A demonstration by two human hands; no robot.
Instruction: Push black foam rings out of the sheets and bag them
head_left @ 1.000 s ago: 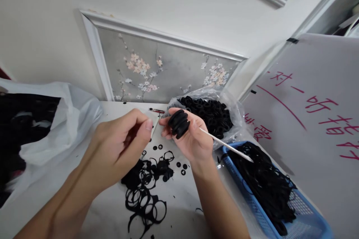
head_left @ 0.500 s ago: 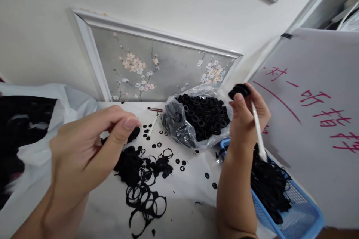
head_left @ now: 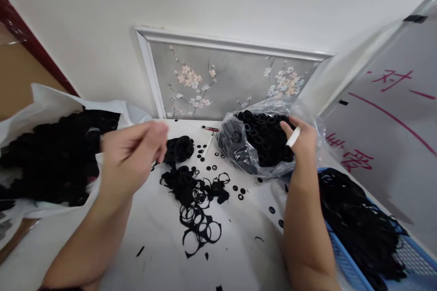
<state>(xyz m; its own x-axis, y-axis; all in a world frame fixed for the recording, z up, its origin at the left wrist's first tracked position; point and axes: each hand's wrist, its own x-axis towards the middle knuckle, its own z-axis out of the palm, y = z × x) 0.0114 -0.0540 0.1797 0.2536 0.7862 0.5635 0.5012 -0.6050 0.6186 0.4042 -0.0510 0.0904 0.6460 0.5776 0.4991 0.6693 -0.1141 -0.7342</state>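
My right hand (head_left: pixel 303 138) reaches over the right side of a clear plastic bag (head_left: pixel 235 154) full of black rubber rings (head_left: pixel 261 132). A white stick (head_left: pixel 294 137) is gripped in that hand, and its thumb and fingertips are close to the rings. On the left, my left hand (head_left: pixel 134 157) is raised over the table, blurred, its fingers curled closed; what they hold, if anything, is hidden. Beside it lies a pile of black rings (head_left: pixel 180 148). Nearer to me is a heap of black cut-out scraps (head_left: pixel 200 225) with thin round loops.
A white sack (head_left: pixel 44 93) of black pieces stands at the left. At the right, a blue basket (head_left: pixel 346 254) holds black strips. Small black discs (head_left: pixel 242 190), a second white stick (head_left: pixel 207 148) and a red tool (head_left: pixel 210 128) lie on the white table (head_left: pixel 246 254). A whiteboard (head_left: pixel 385 145) leans at the right.
My right hand has gone down to the bag; the stack of black rings in its fingers no longer shows separately. My left hand stays raised and closed. The view has swung left.
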